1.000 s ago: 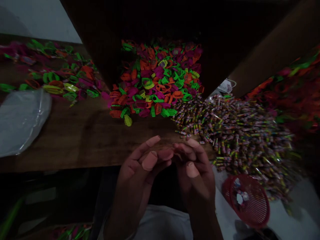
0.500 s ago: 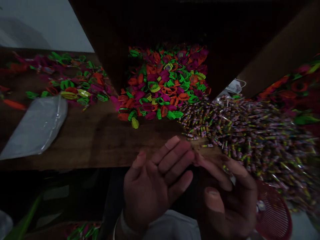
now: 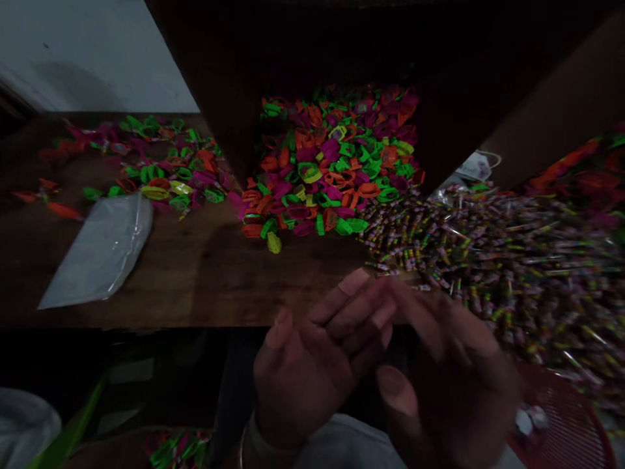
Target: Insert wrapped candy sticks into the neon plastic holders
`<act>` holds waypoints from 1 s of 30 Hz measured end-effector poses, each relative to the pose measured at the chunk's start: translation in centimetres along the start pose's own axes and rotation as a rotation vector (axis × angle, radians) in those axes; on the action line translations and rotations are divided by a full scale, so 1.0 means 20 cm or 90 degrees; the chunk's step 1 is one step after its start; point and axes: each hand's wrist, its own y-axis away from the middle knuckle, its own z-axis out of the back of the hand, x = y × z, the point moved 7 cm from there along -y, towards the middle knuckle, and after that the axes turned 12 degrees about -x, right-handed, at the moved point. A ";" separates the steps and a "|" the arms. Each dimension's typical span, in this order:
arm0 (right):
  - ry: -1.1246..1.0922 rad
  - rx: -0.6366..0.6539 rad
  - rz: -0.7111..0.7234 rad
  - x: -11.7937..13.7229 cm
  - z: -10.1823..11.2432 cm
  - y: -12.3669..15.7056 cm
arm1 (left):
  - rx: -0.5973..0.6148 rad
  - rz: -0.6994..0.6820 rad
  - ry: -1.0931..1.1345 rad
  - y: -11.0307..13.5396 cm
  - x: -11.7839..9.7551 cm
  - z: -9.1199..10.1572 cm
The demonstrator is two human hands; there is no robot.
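Observation:
My left hand (image 3: 312, 365) is palm up over the wooden table's front edge, its fingers stretched out and nothing lying in the palm. My right hand (image 3: 449, 384) faces it from the right, slightly blurred. Its fingertips meet or overlap the left fingertips, and its thumb stands apart from the fingers. No object shows in either hand. Just beyond them lies a heap of small plastic toy watches (image 3: 332, 169) in green, orange, pink and yellow. Beside the right hand spreads a large pile of small, thin wrapped sticks (image 3: 488, 254) with yellow and pink markings.
A pale plastic bag (image 3: 105, 251) lies on the wooden table (image 3: 219, 280) at left, near more toy watches (image 3: 161, 169). Dark box walls (image 3: 205, 71) rise around the central heap. A red mesh basket (image 3: 571, 417) stands at lower right. A white face mask (image 3: 476, 166) lies behind the sticks.
The view has shifted, so the table's things appear farther right. My right hand's fingers have drawn closer over my left fingertips, and the left fingers are slightly more bent together.

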 end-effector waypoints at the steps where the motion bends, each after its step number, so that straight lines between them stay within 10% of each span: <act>1: 0.039 0.037 0.025 -0.02 -0.02 0.00 | 0.024 -0.033 0.010 0.00 -0.01 -0.01; 6: 0.116 0.145 0.071 -0.08 -0.12 0.08 | 0.039 -0.124 -0.016 0.01 -0.04 -0.01; 20: -0.030 0.129 -0.049 -0.07 -0.18 0.15 | -0.114 -0.274 -0.225 0.05 -0.13 0.05; 25: -0.173 0.022 -0.235 -0.17 -0.14 0.07 | -0.166 -0.139 -0.030 -0.02 -0.11 0.14; 30: -0.573 0.032 -0.636 -0.28 -0.19 0.04 | -0.301 -0.097 0.014 -0.06 -0.09 0.23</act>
